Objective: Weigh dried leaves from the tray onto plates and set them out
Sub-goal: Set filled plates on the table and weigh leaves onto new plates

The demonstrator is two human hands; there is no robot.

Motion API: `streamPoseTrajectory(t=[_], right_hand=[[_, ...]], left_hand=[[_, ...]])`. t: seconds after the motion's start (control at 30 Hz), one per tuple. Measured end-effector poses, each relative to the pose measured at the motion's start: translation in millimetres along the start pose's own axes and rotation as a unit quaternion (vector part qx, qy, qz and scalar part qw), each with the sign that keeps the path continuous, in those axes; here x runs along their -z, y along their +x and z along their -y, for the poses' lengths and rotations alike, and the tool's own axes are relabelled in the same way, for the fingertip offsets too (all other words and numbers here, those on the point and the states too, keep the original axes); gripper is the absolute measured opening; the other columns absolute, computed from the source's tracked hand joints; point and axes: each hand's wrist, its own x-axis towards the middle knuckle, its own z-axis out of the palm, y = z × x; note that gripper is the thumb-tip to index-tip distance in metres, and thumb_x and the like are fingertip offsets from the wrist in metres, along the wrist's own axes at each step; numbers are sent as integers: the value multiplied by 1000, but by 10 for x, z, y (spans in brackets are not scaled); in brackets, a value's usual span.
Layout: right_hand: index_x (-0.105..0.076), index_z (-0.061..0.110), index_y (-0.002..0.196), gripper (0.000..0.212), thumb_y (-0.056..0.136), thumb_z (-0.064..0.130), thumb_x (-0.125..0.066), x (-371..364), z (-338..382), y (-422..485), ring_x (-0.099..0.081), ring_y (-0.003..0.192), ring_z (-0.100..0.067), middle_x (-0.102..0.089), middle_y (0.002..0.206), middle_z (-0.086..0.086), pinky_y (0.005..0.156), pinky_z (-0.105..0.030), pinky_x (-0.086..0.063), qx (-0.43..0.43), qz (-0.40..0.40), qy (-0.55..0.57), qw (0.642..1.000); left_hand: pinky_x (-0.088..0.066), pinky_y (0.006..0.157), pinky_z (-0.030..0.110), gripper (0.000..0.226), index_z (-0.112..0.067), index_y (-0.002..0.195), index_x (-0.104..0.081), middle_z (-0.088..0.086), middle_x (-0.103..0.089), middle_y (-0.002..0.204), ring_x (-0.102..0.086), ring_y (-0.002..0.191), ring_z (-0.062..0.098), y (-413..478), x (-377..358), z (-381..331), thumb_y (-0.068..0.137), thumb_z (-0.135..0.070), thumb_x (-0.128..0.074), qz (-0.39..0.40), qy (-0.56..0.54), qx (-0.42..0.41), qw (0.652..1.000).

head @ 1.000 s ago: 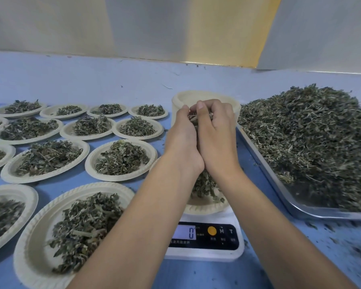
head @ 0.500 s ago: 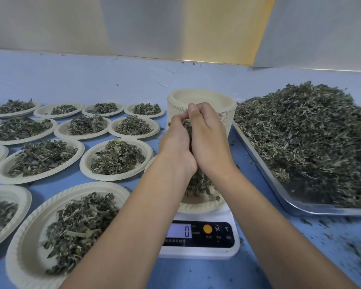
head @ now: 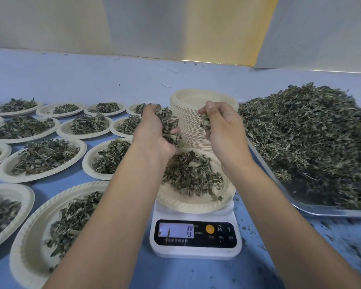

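Note:
A cream paper plate point(head: 194, 202) sits on the white digital scale point(head: 196, 243), with a loose heap of dried leaves point(head: 191, 173) on it. The display reads 0. My left hand point(head: 154, 132) hovers above the plate's left side, its fingers curled round a clump of dried leaves point(head: 168, 124). My right hand point(head: 223, 126) is above the plate's right side and pinches a small tuft of leaves point(head: 205, 123). The steel tray point(head: 313, 209) at the right holds a big mound of dried leaves point(head: 313, 138).
A tall stack of unused paper plates point(head: 196, 122) stands behind the scale. Several filled plates point(head: 42, 159) lie in rows over the left of the blue table point(head: 196, 274). Leaf crumbs are scattered on the table near the tray's front edge.
My hands were pressed together over the plate holding one bunch of leaves; now they have parted to left and right, and leaves lie heaped on the plate between them.

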Motion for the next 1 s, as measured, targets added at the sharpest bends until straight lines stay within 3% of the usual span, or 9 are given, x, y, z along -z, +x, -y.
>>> streamPoseTrajectory(t=[0.13,0.2,0.27,0.4,0.6,0.7,0.8,0.87,1.0], right_hand=[[-62,14,83,27,101,24,-44,13,-19,-2,-48,59,-5,-52,67,7,61,-21,-38,-33,60,10,998],[-63,12,82,31,101,22,-42,22,-18,-6,-49,59,-11,-53,65,2,56,-20,-39,-53,101,33,993],[-64,11,80,33,101,20,-41,29,-13,-7,-51,53,-10,-57,62,2,51,-16,-40,-69,133,50,987],[-65,9,78,35,101,17,-40,27,-10,6,-55,50,-9,-65,61,0,47,-13,-42,-85,148,66,983],[-67,8,77,32,98,15,-44,33,-38,18,-61,55,-14,-71,70,-6,47,-13,-43,-85,137,46,986],[-69,11,76,31,96,18,-47,43,-43,9,-65,65,-15,-73,71,-5,56,-15,-46,-67,139,23,988],[-70,19,72,32,95,23,-48,46,-52,2,-66,85,-13,-74,70,1,81,-29,-47,-43,139,-24,989],[-70,20,70,33,94,23,-48,45,-50,-2,-66,87,-8,-73,69,1,84,-29,-45,-41,144,-25,988],[-70,17,77,26,93,16,-50,38,-53,-7,-59,58,-4,-72,69,2,54,-10,-40,-33,139,2,990]], left_hand=[[-31,33,17,36,-10,67,-38,1,-38,30,-27,21,10,-43,3,-42,96,-29,-46,5,-12,1,1000],[-21,49,25,36,-11,66,-36,-2,-36,29,-27,20,10,-67,-1,-43,97,-27,-44,3,-14,-12,1000],[-36,25,30,36,-12,65,-36,-2,-35,30,-27,19,10,-80,-3,-48,98,-26,-42,5,-20,-22,1000],[-33,32,9,37,-12,63,-37,0,-36,30,-27,20,10,-58,20,-58,97,-25,-42,3,-27,-23,999],[-28,33,6,35,-11,64,-39,0,-39,30,-29,20,10,-26,29,-34,97,-24,-43,-7,-23,-31,999],[-28,34,6,35,-11,65,-40,0,-40,30,-29,20,10,-10,34,-32,96,-25,-43,-6,-13,-25,1000],[-29,34,6,34,-11,66,-40,0,-40,30,-29,21,11,0,37,-31,96,-27,-44,-12,-6,-25,1000],[-29,33,7,34,-11,67,-40,0,-41,29,-30,20,11,7,40,-28,96,-28,-45,-14,-9,-23,1000],[-31,33,8,33,-11,67,-39,-2,-41,29,-31,20,11,22,46,-10,97,-25,-43,-11,4,-22,1000]])
